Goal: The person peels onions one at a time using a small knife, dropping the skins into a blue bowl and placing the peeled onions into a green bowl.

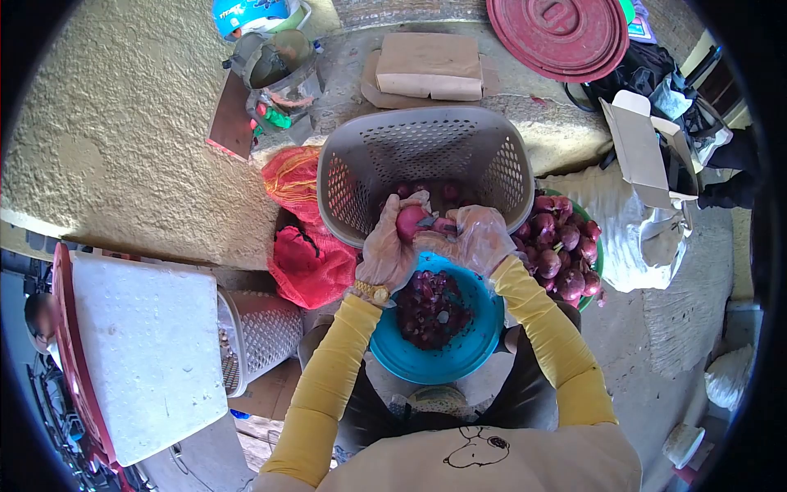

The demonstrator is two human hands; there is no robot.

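Both hands wear clear plastic gloves and meet over the front rim of a grey-brown plastic basket. My left hand is closed around a red onion. Close beside it, my right hand has its fingers curled at the onion's right side; a small greyish piece shows between the hands, too small to name. Below them sits a blue basin with dark red onion skins inside. Several red onions lie at the bottom of the basket, partly hidden by my hands.
At right, a green-rimmed container is heaped with red onions beside a white sack. Red mesh bags lie left of the basket. A white foam board stands left; a cardboard box and red lid are behind.
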